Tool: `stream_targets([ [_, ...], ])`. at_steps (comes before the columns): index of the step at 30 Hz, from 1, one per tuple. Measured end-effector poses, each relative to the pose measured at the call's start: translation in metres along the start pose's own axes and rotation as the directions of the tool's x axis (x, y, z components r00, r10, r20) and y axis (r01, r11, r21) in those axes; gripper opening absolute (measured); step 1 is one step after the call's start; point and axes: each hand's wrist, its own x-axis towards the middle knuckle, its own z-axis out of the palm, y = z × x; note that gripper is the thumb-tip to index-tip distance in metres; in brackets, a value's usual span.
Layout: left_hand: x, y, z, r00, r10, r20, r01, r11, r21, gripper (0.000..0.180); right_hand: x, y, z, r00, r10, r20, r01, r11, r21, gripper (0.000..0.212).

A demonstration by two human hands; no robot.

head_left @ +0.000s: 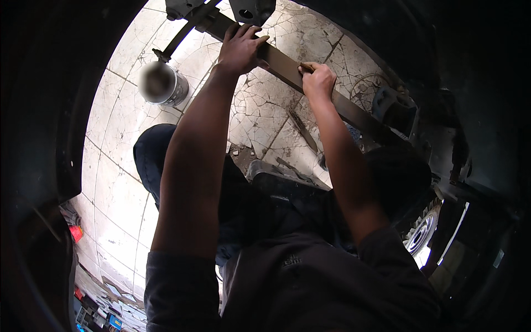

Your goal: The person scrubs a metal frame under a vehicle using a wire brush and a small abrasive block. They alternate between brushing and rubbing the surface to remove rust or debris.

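Far L, low: red-orange round item (76, 232) nr the dark rim, w/ a blue boxy item (114, 322) in clutter below it. Next, pale round metal can (178, 90) on the floor, mouth blurred; dark curved metal strip (185, 34) ends just above it. Mid: long, narrow tool w/ bristly end (301, 130) on the floor btwn the forearms. Further R, grey chunky metal part w/ opening (394, 109), then silvery toothed wheel (425, 227), partly hidden. R forearm blocks some of the floor.

L hand (239, 48): fingers spread, laid across the upper L stretch of the long, flat brown bar (283, 64); can't tell if tips hook under. R hand (319, 82): fingers curled tight, pinching a small, thin yellowish-brown piece (307, 67) at the bar's face, mid-length. Bar slants from upper L down to R, in front of the person.

Materials: floor (113, 141) = whitish tile, cracked, dirty in spots; can = smooth cylinder; bar = straight-edged, matte-looking, darker twd both ends.
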Motion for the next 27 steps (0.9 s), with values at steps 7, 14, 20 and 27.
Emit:
stream_targets([
  [7,-0.004,-0.005,-0.003,1.000,-0.013,0.017,0.012,1.000,0.008,0.085,-0.024,-0.010,-0.009,0.996,-0.039,0.084,0.038,0.999,0.023,0.011],
  [14,-0.004,-0.005,-0.002,1.000,0.006,0.001,-0.006,1.000,0.009,0.088,0.005,-0.004,0.000,0.991,-0.102,0.082,0.104,0.994,-0.026,0.013],
  [20,-0.004,-0.006,-0.004,1.000,-0.003,0.015,0.003,1.000,-0.002,0.088,-0.011,-0.001,-0.011,0.966,-0.198,0.168,0.214,0.974,-0.081,0.011],
  [27,-0.003,-0.006,-0.002,1.000,0.000,0.004,0.000,1.000,-0.002,0.087,-0.003,-0.004,-0.004,0.971,-0.205,0.122,0.217,0.972,-0.093,0.019],
])
